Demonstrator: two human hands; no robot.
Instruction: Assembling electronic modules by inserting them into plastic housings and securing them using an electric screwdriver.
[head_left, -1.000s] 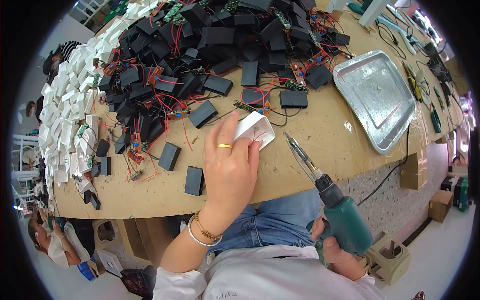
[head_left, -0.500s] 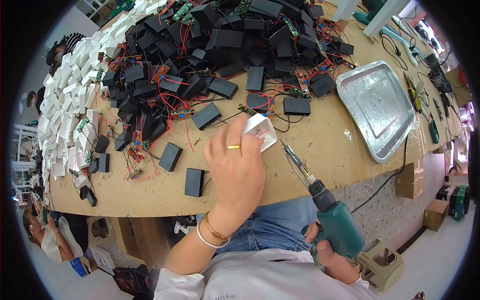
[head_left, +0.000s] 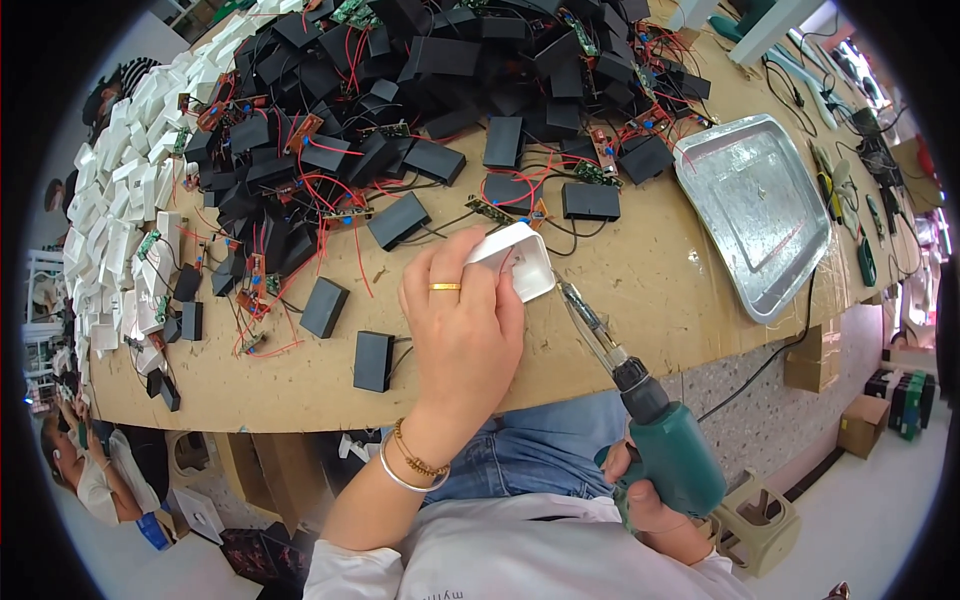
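Note:
My left hand (head_left: 462, 325) is closed on a small white plastic box (head_left: 535, 272), its open side facing up and right. A bit of thin red wire shows inside; the rest is hidden by the walls and my fingers. My right hand (head_left: 655, 512) is wrapped round the grip of a green power screwdriver (head_left: 680, 455) with a black collar. Its long slim bit points up and left, with the tip close beside the box's right edge; I cannot tell whether they touch.
Black boxes (head_left: 440, 60) with red wires and circuit boards are heaped at the back. White boxes (head_left: 130, 190) pile up at far left. A metal tray (head_left: 755, 215) lies at right, near pliers (head_left: 826, 190). The table's front edge runs before my lap; a stool (head_left: 760, 525) stands below right.
My left hand has turned the white box slightly, and less red wire shows inside it. The screwdriver stays beside it, still in my right hand. The whole view has shifted slightly.

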